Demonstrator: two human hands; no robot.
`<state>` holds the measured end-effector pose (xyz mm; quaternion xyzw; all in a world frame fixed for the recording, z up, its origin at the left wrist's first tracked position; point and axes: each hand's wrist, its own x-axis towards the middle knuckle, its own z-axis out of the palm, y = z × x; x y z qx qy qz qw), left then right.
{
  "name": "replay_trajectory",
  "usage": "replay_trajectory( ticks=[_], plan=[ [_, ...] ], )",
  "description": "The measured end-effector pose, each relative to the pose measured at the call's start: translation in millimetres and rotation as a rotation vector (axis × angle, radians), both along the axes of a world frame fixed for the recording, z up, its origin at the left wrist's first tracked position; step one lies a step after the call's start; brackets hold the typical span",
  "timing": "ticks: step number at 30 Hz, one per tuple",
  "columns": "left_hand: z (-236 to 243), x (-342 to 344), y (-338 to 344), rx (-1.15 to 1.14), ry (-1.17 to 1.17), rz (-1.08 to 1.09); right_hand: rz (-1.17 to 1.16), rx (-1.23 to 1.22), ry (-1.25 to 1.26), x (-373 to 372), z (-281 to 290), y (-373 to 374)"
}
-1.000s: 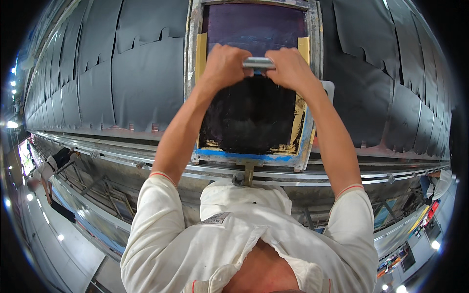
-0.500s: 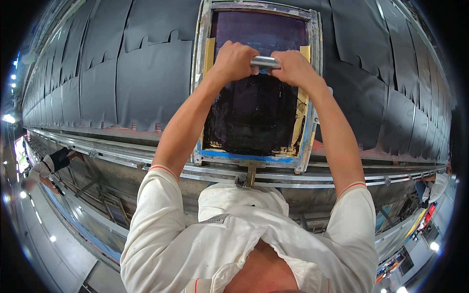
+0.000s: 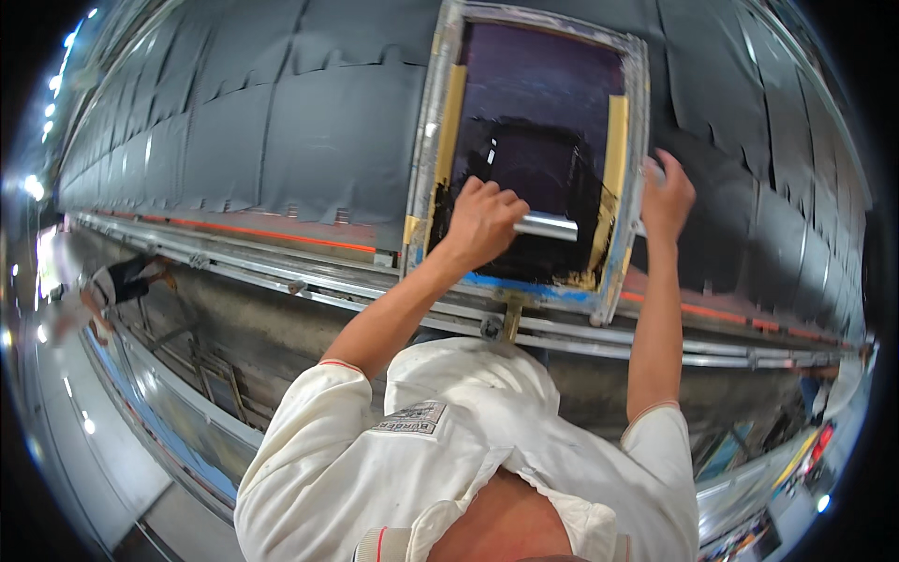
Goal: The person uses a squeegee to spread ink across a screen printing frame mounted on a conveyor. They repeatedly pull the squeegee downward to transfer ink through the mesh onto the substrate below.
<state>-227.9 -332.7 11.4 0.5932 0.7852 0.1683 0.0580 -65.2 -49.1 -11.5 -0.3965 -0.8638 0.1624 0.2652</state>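
My left hand (image 3: pixel 487 223) is closed round one end of a squeegee with a silver metal handle (image 3: pixel 551 227). The squeegee lies across the dark mesh (image 3: pixel 548 70) of a screen-printing frame (image 3: pixel 638 131), toward its near end. Wet black ink (image 3: pixel 479 258) coats the mesh around it. My right hand (image 3: pixel 668 199) is off the squeegee, beside the frame's right rail, slightly blurred. Its thumb and forefinger are apart, and I see nothing held. Whether its fingertips touch the rail I cannot tell. The squeegee's blade is hidden under the handle.
Dark grey cut sheets (image 3: pixel 346 112) cover the long table on both sides of the frame. A metal rail (image 3: pixel 346 292) runs along the table's near edge, with a bracket (image 3: pixel 512 318) below the frame. Other people (image 3: pixel 122 286) stand far left and far right.
The squeegee has come nearer to me along the mesh. My right hand has let go of it and moved right, outside the frame. The view has shifted and tilted slightly.
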Motion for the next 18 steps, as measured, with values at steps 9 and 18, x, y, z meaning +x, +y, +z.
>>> replay_trajectory(
  ticks=[9, 18],
  plan=[
    [9, -8, -19, 0.061, -0.113, 0.044, -0.158, -0.474, 0.099, -11, 6, 19],
    [70, -139, -197, -0.015, -0.058, 0.124, -0.066, -0.591, 0.354, -177, -19, -178]
  ],
)
